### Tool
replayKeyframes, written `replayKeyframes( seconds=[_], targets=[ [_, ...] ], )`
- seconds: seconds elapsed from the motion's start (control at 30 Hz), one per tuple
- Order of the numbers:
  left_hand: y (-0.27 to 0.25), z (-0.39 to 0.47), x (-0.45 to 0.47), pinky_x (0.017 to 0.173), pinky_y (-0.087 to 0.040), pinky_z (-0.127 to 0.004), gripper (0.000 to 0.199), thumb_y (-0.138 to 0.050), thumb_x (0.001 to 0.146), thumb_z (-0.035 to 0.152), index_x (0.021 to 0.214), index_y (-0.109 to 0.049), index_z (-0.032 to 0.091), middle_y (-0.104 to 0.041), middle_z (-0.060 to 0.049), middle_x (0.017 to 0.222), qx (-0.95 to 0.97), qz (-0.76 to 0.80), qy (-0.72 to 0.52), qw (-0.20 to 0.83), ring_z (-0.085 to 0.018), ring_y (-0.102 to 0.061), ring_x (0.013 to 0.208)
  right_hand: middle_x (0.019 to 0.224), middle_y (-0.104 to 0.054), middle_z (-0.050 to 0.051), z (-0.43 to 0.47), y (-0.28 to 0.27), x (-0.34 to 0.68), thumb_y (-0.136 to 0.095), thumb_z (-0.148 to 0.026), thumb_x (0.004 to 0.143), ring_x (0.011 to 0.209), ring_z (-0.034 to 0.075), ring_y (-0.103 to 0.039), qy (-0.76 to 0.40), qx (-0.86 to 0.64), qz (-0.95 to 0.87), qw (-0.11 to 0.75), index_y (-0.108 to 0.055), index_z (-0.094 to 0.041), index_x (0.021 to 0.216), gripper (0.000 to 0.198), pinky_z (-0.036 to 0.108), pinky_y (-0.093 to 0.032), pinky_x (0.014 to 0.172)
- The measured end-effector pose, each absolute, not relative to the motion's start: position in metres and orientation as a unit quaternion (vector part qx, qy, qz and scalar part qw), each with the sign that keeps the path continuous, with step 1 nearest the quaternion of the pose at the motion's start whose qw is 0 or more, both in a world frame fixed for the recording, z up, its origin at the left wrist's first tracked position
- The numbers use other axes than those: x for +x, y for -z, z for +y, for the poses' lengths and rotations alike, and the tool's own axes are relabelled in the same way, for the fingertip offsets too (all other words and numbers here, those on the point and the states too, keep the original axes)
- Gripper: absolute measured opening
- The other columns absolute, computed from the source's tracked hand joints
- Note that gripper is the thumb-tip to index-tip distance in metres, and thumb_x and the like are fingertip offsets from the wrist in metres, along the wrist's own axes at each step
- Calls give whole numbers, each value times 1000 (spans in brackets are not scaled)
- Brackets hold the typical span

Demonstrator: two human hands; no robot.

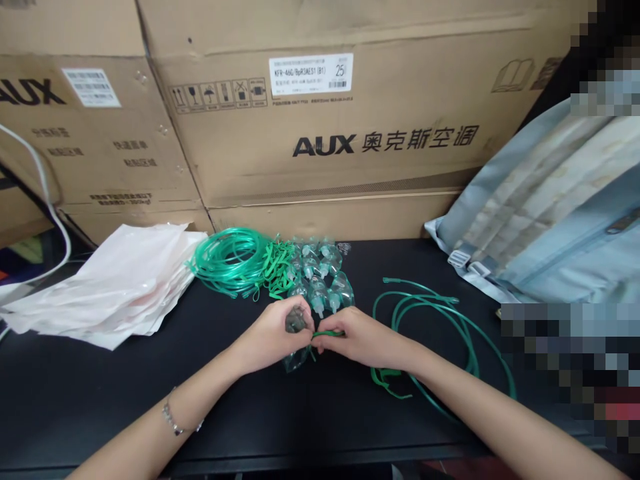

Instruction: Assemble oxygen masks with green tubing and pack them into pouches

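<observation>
My left hand is closed around a clear oxygen mask, whose lower part shows below the fingers. Against its side, my right hand pinches a green elastic strap; the fingertips of both hands meet there. Just beyond them stand several clear masks with pale green connectors. Beside those lies a pile of green straps. Right of my right hand rests a loose loop of green tubing, with another green strap near my right wrist.
Coiled green tubing lies at the back left, next to a stack of white pouches. A large cardboard box stands behind the black table. A light blue backpack leans at the right. A white cable hangs at the left.
</observation>
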State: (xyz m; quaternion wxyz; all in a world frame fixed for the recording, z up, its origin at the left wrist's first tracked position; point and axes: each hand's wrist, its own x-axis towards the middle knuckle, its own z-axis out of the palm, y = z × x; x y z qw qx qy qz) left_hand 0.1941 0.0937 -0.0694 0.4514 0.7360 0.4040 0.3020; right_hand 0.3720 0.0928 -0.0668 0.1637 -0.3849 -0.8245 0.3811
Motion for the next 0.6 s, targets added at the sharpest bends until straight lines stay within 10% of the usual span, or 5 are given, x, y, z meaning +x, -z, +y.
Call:
replayKeyframes(
  seconds=[0.2, 0.6],
  targets=[
    [71, 96, 197, 53, -37, -20, 10, -50, 63, 9, 68, -47, 16, -53, 3, 64, 685, 422, -323, 498, -8, -46, 56, 67, -57, 1, 96, 61, 374, -40, -32, 87, 65, 11, -50, -384, -357, -801, 288, -59, -14, 70, 31, 22, -37, 62],
    [74, 97, 197, 48, -38, -18, 11, -54, 62, 13, 67, -45, 17, -60, 3, 63, 618, 463, -315, 552, -8, -53, 52, 41, -28, -9, 100, 60, 376, -50, -42, 79, 37, 5, -23, -445, -413, -693, 389, -53, -15, 62, 32, 20, -19, 39]
  ],
)
